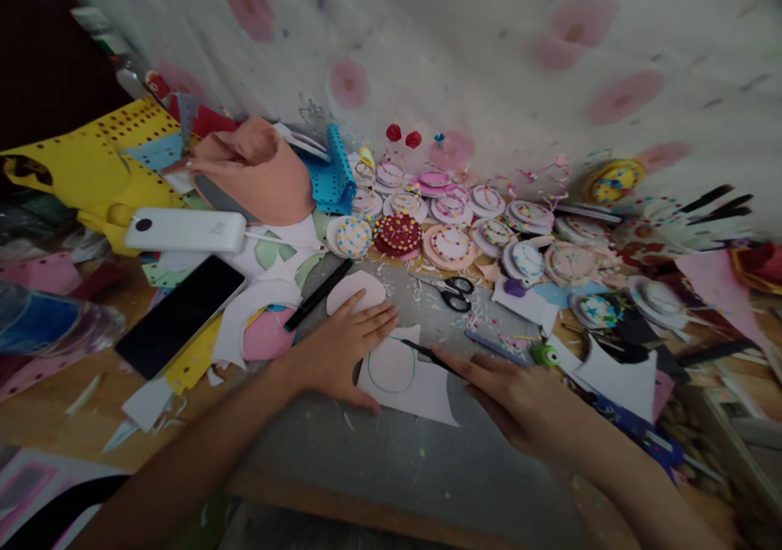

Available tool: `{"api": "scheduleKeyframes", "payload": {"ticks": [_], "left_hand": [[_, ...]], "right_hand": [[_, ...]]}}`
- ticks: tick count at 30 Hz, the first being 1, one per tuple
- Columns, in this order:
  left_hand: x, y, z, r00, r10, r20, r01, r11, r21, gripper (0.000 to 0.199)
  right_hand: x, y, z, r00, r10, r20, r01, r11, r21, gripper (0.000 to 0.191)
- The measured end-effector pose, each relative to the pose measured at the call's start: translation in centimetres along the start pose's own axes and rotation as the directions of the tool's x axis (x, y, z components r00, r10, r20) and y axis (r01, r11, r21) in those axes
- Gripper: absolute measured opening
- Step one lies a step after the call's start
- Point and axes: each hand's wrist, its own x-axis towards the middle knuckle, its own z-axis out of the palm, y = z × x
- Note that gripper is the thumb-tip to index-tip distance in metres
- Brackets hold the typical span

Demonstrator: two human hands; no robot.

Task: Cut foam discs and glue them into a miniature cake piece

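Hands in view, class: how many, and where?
2: the left hand at the left edge of the white sheet, the right hand holding a slim black tool over it. No others show.

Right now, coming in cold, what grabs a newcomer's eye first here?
Probably the crowd of small hat-shaped crafts beyond the hands, with one dark red one standing out among the paler ones. Next, front and centre, a white sheet bearing a green circle, between the left hand and the right hand, which holds a slim black tool. Upper left, a bright yellow sheet.
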Motion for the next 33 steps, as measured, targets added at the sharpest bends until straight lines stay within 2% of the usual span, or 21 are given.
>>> {"api": "scheduleKeyframes", "payload": {"ticks": [3,7,15,25,33], "left_hand": [[-0.1,-0.2,0.2,1.0,0.012,-0.025,-0.012,1.0,-0.016,0.109],[0.0,-0.2,0.3,0.999,0.01,-0.035,-0.011,1.0,-0.022,0.109],[0.1,-0.1,0.1,1.0,0.006,-0.003,-0.006,1.0,0.011,0.107],[0.2,-0.1,0.2,1.0,0.007,-0.017,-0.007,1.0,-0.024,0.106],[0.3,0.2,0.0,0.999,-0.034,0.013,0.035,0.999,-0.021,0.111]], "right_hand": [[0.9,0.2,-0.5,0.999,-0.034,0.017,0.034,0.999,-0.004,0.073],[1.6,0.3,-1.0,0.998,-0.019,0.056,0.021,0.999,-0.034,0.074],[2.2,0.0,-2.0,0.991,-0.026,0.132,0.048,0.985,-0.166,0.08],[2.1,0.3,-2.5,0.987,-0.033,0.158,0.064,0.979,-0.195,0.088],[2.1,-0.3,-2.2,0.993,-0.016,0.117,0.041,0.977,-0.21,0.085]]}}
